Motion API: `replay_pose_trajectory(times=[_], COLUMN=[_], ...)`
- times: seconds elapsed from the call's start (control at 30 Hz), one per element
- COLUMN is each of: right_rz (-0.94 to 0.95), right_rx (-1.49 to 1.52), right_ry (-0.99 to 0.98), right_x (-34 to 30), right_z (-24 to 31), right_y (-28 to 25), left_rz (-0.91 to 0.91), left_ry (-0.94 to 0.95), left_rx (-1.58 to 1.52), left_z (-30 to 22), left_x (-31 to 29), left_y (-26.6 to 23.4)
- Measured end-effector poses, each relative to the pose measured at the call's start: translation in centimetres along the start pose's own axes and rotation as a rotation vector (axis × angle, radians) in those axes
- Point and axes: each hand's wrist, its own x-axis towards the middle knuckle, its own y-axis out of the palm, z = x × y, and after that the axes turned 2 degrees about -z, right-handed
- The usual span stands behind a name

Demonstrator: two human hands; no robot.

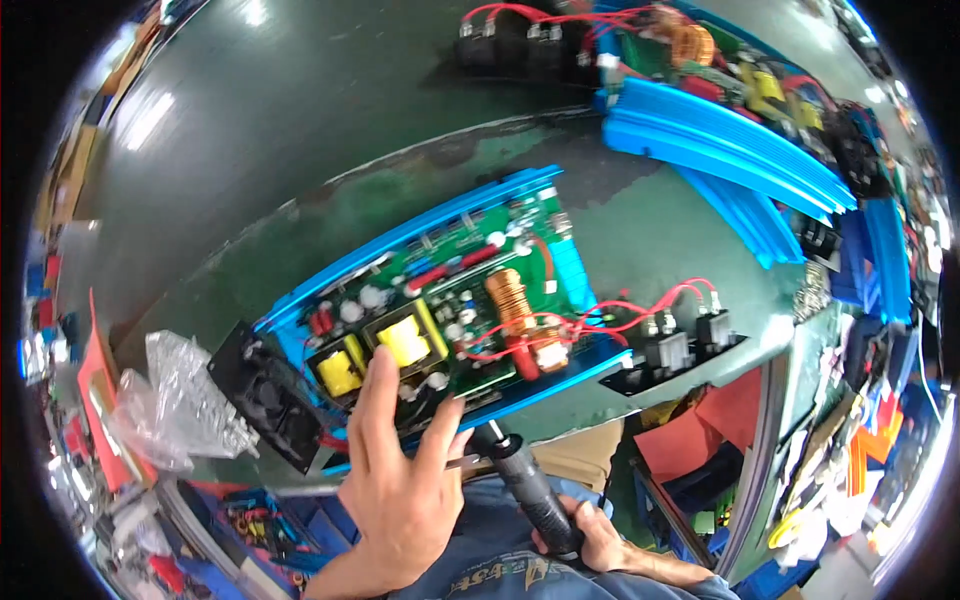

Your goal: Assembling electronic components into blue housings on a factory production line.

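A blue metal housing (400, 240) lies open in front of me with a green circuit board (450, 237) inside. On the board sit yellow transformers (405, 341), a copper coil (509, 296) and red wires. My left hand (405, 490) reaches over the near edge of the housing, fingers apart, a fingertip by the larger transformer. Whether that fingertip touches it I cannot tell. My right hand (598, 537) is wrapped round the rear of a black electric screwdriver (532, 488). The tool's tip points up at the housing's near wall, close to my left fingers.
A black fan panel (265, 395) stands at the housing's left end, beside a clear plastic bag (185, 405). Red wires run right to a black socket panel (665, 360). Another wired unit and blue housing parts (730, 145) lie at the far right of the green bench (350, 110).
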Motion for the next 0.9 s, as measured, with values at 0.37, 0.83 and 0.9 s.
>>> replay_pose_trajectory(times=[0.37, 0.83, 0.9], right_rz=[0.257, -0.663, -0.686], right_rx=[0.362, -0.071, 0.017], right_ry=[0.025, -0.516, -0.58], right_x=[1.3, -2.0, -1.7], right_z=[-0.6, -0.5, -0.8], right_y=[1.0, -3.5, -3.9], left_rz=[-0.028, 0.04, 0.169], left_ry=[0.022, 0.37, 0.484], left_rx=[0.148, -0.311, -0.292], left_z=[-1.1, 4.3, 3.6], left_x=[-0.6, 14.8, 16.5], left_y=[-2.2, -3.2, -2.8])
